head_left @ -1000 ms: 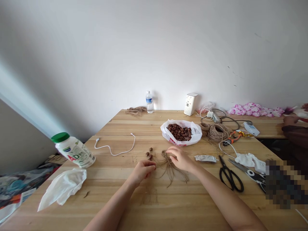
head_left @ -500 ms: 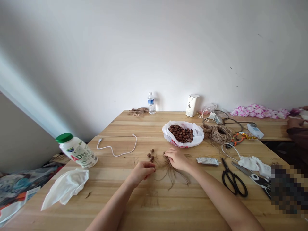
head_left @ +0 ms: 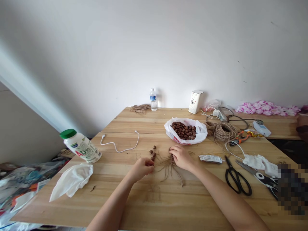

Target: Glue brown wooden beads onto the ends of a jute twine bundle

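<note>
My left hand rests low over the table with its fingers pinched together; whatever they hold is hidden. Several round brown nuts lie just beyond its fingertips. Close by on the right, my right hand is closed on the gathered end of a bunch of twine strands. The loose ends of the strands fan out over the wood, to the left and toward me. Behind my right hand stands a white plastic bag, opened wide and full of similar brown nuts.
Black scissors, a second pair of scissors and a white packet lie right. Twine coils and pliers sit farther back. Leftward are a white cable, a green-capped bottle and a crumpled white bag.
The view has shifted slightly, so the table things appear a little higher and farther right. The twine strands now spread more to the left beneath my right hand. Both hands stay closed.
</note>
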The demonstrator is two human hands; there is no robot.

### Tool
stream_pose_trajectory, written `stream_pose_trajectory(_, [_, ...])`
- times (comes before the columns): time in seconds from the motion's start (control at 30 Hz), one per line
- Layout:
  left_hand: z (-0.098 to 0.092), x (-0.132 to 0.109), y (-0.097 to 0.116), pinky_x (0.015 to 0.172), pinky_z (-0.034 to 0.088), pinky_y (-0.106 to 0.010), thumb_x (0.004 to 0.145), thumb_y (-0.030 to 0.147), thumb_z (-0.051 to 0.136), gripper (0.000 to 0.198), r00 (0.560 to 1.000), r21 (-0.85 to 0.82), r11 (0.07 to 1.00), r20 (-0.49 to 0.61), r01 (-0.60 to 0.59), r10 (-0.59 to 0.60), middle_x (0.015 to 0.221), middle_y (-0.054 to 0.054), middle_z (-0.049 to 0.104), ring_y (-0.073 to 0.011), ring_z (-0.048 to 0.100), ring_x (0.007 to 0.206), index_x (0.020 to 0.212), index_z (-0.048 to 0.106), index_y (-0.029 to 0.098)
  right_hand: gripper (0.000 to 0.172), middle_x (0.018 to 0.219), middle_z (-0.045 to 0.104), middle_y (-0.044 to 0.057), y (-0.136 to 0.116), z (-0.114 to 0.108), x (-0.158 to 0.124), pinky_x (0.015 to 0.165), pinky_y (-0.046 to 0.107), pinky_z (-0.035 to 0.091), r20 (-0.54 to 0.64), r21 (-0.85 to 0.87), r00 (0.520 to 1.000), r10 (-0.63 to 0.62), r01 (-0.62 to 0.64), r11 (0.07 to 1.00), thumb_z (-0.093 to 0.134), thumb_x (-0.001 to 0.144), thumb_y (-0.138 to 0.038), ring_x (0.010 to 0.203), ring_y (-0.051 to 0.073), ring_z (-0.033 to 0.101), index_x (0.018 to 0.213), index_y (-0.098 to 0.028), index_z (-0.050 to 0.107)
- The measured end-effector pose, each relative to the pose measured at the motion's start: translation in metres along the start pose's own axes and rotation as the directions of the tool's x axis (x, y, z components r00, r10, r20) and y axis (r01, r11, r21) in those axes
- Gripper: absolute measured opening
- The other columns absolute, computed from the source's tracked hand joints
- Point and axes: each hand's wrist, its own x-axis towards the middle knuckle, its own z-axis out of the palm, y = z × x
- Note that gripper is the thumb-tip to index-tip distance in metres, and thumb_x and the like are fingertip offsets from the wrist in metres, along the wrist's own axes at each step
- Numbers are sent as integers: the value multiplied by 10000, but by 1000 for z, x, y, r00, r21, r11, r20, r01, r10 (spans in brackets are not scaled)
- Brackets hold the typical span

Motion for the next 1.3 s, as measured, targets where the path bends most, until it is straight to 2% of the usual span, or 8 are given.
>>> stream_pose_trajectory(0.2, [4,0,-1,487,378,-245,540,251,567,206,996,-28,998,-71,-52,50,540,19,565,-126,499,487,700,618,131,249,979,587,83,-15,-7,2,866,363,424,-20,36,999,-45,46,998,483,767,-13,955,199,504,893,-166,634])
stream_pose_trajectory(0.4, [8,1,-2,484,382,-243,552,214,593,170,997,-154,986,-57,-58,49,490,32,543,-114,491,460,704,591,136,258,901,608,82,-26,-10,2,814,344,451,-25,142,996,-90,93,985,472,775,-9,902,198,524,908,-163,631])
stream_pose_trajectory(0.67, [4,-1,6,470,402,-239,502,248,701,339,998,-429,901,40,61,-49,548,-14,633,-123,542,462,775,525,151,170,795,633,53,-46,-14,1,752,298,450,75,207,966,-249,229,951,505,785,-79,778,172,529,808,-178,642])
stream_pose_trajectory(0.83, [3,-4,10,490,407,-227,485,274,733,439,992,-525,842,68,127,-107,557,-28,647,-116,551,471,822,472,167,183,794,647,42,-49,-6,-4,721,270,446,146,193,946,-288,258,947,490,788,-87,752,163,536,778,-190,641])
stream_pose_trajectory(1.07, [4,-3,8,479,401,-226,489,293,732,453,993,-524,843,57,121,-107,589,-21,640,-120,561,485,832,463,170,187,720,639,34,-52,-3,-5,706,254,437,182,153,940,-290,264,952,486,777,-76,716,158,534,748,-183,637])
stream_pose_trajectory(1.2, [5,-1,4,455,394,-228,532,253,686,366,998,-393,918,-14,57,-68,549,8,608,-118,541,468,818,474,168,169,655,611,25,-49,-4,-5,652,240,421,188,131,945,-269,247,960,514,763,-88,690,157,522,667,-183,616])
stream_pose_trajectory(1.3, [4,-1,3,468,406,-237,541,219,666,333,999,-321,947,-23,16,-25,526,31,577,-124,540,481,816,487,166,174,619,594,22,-44,-2,-6,608,234,400,183,126,950,-255,234,964,527,764,-92,665,152,513,650,-182,622])
